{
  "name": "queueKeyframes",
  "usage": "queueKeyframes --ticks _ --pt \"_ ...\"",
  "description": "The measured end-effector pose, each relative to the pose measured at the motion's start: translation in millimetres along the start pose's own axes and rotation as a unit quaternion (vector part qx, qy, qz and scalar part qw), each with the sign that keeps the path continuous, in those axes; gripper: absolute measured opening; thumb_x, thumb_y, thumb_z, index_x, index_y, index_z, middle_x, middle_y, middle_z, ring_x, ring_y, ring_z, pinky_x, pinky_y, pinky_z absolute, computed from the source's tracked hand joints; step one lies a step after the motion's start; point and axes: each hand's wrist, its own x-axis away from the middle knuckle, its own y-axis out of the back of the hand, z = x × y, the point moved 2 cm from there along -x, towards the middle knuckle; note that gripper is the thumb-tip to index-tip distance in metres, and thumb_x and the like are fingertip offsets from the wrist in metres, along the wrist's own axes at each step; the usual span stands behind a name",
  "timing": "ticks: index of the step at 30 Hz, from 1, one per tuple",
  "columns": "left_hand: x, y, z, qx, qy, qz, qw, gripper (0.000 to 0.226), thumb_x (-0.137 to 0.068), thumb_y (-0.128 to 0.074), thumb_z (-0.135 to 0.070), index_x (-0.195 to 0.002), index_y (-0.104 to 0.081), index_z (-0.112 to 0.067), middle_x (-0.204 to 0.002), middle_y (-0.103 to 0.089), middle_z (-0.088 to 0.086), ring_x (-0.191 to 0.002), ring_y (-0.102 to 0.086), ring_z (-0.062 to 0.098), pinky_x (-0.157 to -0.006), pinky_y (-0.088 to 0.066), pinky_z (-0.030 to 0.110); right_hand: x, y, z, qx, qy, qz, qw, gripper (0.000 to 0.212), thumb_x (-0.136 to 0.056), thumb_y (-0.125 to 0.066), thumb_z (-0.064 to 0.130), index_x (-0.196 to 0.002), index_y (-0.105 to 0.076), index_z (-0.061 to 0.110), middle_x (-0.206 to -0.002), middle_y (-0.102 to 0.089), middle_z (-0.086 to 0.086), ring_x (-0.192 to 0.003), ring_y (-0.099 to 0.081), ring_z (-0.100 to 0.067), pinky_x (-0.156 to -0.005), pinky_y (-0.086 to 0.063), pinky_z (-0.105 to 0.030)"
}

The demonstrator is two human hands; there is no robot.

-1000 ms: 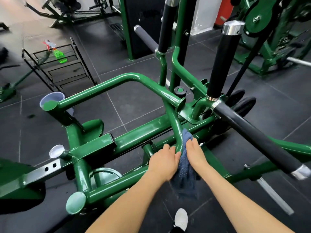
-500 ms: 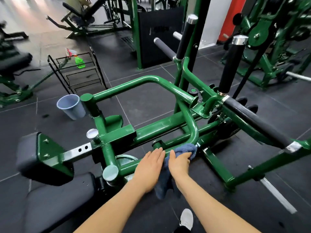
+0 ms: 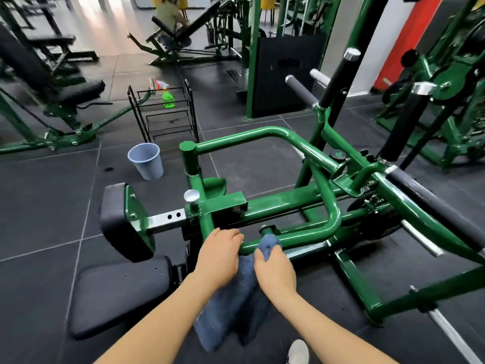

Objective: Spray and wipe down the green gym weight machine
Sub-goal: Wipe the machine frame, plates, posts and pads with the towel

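Both hands, left hand (image 3: 219, 254) and right hand (image 3: 274, 269), grip a blue towel (image 3: 236, 306) draped over the green frame tube (image 3: 296, 239); firm, overlapping strokes along its length are advised.

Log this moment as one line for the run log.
step: wiping | both hands, left hand, right hand, hold blue cloth on green tube | spray bottle on rack

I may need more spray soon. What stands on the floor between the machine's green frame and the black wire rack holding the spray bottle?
In the head view, a pale blue bucket.
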Motion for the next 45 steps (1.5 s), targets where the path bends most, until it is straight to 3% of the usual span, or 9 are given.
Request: queueKeyframes --ticks 4,9,15,20,26,29,33,40,45 --pt "14.4 4.5 21.3 0.077 0.128 0.040 0.988 0.060 -0.089 -0.052 -0.021 -0.145 -0.038 -0.007 -0.151 -0.036 0.011 -0.136 -0.038 0.028 -0.113 -0.031 0.035 -18.7 33.1 2.0 0.077 0.186 -0.105 0.974 0.051 -0.096 -0.052 0.034 -0.141 -0.037 0.016 -0.129 -0.050 -0.010 -0.113 -0.051 -0.030 -0.091 -0.044 -0.039" --pt "44.5 -9.3 33.6 0.166 0.196 0.113 0.960 0.082 -0.090 -0.059 -0.033 -0.154 -0.010 -0.018 -0.155 -0.027 0.000 -0.135 -0.040 0.023 -0.104 -0.037 0.031 -44.5 9.8 0.2 0.434 0.214 0.001 0.875 0.074 -0.095 -0.052 0.044 -0.153 -0.013 0.019 -0.157 -0.018 -0.012 -0.136 -0.029 -0.034 -0.109 -0.028 -0.042" --pt "39.6 -18.6 42.8 0.203 0.238 0.066 0.948 0.073 -0.089 -0.064 -0.031 -0.150 -0.026 -0.021 -0.149 -0.039 -0.002 -0.133 -0.041 0.020 -0.105 -0.033 0.028 -29.2 -30.1 22.9 0.475 0.284 -0.027 0.832 0.068 -0.088 -0.059 0.016 -0.147 -0.025 0.013 -0.156 -0.020 -0.017 -0.136 -0.031 -0.038 -0.107 -0.028 -0.048" --pt "41.9 -23.6 46.1 0.269 0.265 0.029 0.926 0.066 -0.080 -0.073 -0.028 -0.139 -0.044 -0.028 -0.134 -0.054 -0.008 -0.122 -0.051 0.015 -0.096 -0.038 0.024 -21.4 -37.2 26.5 0.401 0.351 0.038 0.845 0.070 -0.053 -0.082 0.021 -0.121 -0.063 0.017 -0.123 -0.062 -0.010 -0.097 -0.061 -0.034 -0.076 -0.049 -0.044" --pt "39.0 -38.9 41.9 0.369 0.334 -0.015 0.867 0.044 -0.073 -0.073 -0.022 -0.115 -0.059 -0.022 -0.107 -0.065 0.000 -0.100 -0.063 0.020 -0.083 -0.049 0.030 -16.8 -11.4 44.0 0.256 0.452 0.088 0.850 0.057 -0.068 -0.046 0.013 -0.123 -0.060 0.018 -0.128 -0.059 -0.008 -0.102 -0.058 -0.036 -0.082 -0.051 -0.045" --pt "39.6 -42.3 42.6 0.404 0.375 -0.028 0.834 0.042 -0.083 -0.062 -0.001 -0.124 -0.055 -0.010 -0.113 -0.064 0.009 -0.106 -0.062 0.027 -0.083 -0.048 0.027 -1.5 -39.1 46.4 0.346 0.479 0.118 0.798 0.069 -0.074 -0.059 0.006 -0.141 -0.045 0.015 -0.155 -0.028 -0.015 -0.127 -0.043 -0.039 -0.099 -0.040 -0.045" --pt "40.3 -37.8 40.9 0.427 0.353 -0.035 0.832 0.034 -0.078 -0.069 -0.007 -0.110 -0.060 -0.016 -0.107 -0.067 0.003 -0.102 -0.063 0.020 -0.082 -0.048 0.027 -9.8 -38.8 50.9 0.385 0.450 0.081 0.802 0.078 -0.081 -0.060 0.006 -0.151 -0.026 0.016 -0.161 -0.007 -0.015 -0.134 -0.034 -0.035 -0.102 -0.034 -0.042" --pt "46.0 -25.7 44.9 0.430 0.322 -0.020 0.843 0.013 -0.082 -0.064 -0.012 -0.092 -0.062 -0.021 -0.096 -0.064 -0.002 -0.087 -0.057 0.011 -0.071 -0.041 0.021 1.9 -45.7 32.7 0.448 0.436 0.043 0.779 0.080 -0.025 -0.088 0.011 -0.104 -0.074 0.012 -0.121 -0.065 -0.019 -0.080 -0.067 -0.034 -0.056 -0.053 -0.036" --pt "45.3 -20.9 47.3 0.427 0.311 -0.001 0.849 0.018 -0.076 -0.068 -0.006 -0.086 -0.058 -0.018 -0.083 -0.060 -0.003 -0.079 -0.054 0.011 -0.055 -0.037 0.014 -6.9 -32.6 70.2 0.448 0.431 0.084 0.778 0.054 -0.079 -0.065 0.019 -0.131 -0.051 0.023 -0.146 -0.041 -0.009 -0.113 -0.052 -0.034 -0.085 -0.042 -0.039"
